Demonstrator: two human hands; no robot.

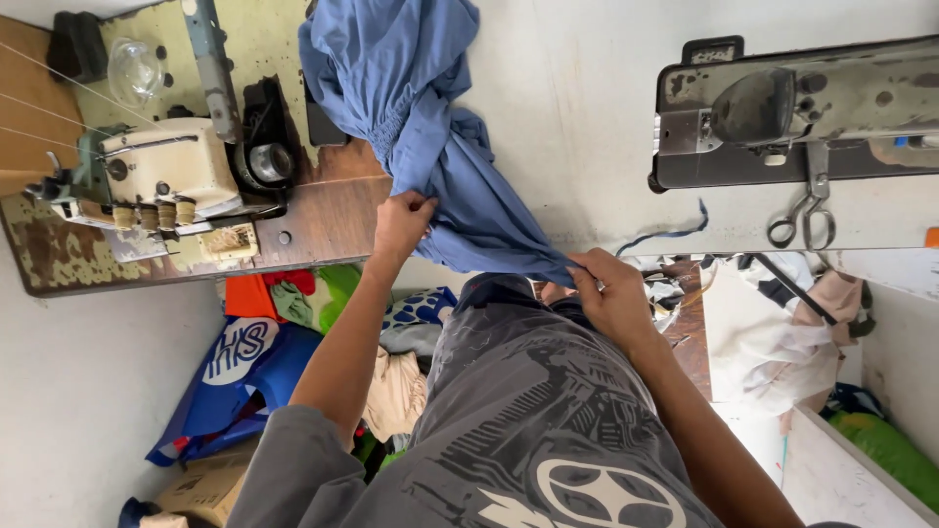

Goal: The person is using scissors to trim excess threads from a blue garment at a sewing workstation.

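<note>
Both hands are on the blue garment [430,147], and both are closed on cloth. The left hand [401,227] pinches a fold of the fabric, knuckles up, at the near edge of the wooden table [323,220]. The right hand [614,293] grips the garment's lowest corner, fingers curled tight around it, just above the person's lap and the grey printed shirt [533,420].

Here is the relation that counts: the garment runs up and away from both hands, its long axis slanting from the right hand's corner, past the left hand, to the bunched, gathered mass lying farther out on the table. The stretch between the two hands is pulled fairly taut. The left hand is the nearer one to the bulk of the cloth; the right holds the trailing end.

Out beyond the left hand, to its outer side, sits a cream overlock machine [166,176] with thread lines running off it. Beyond the right hand stands a second, worn sewing machine [782,108], with scissors [807,215] lying just beside its base. Below the table, under the left forearm, lies a heap of coloured fabric scraps [293,332].
</note>
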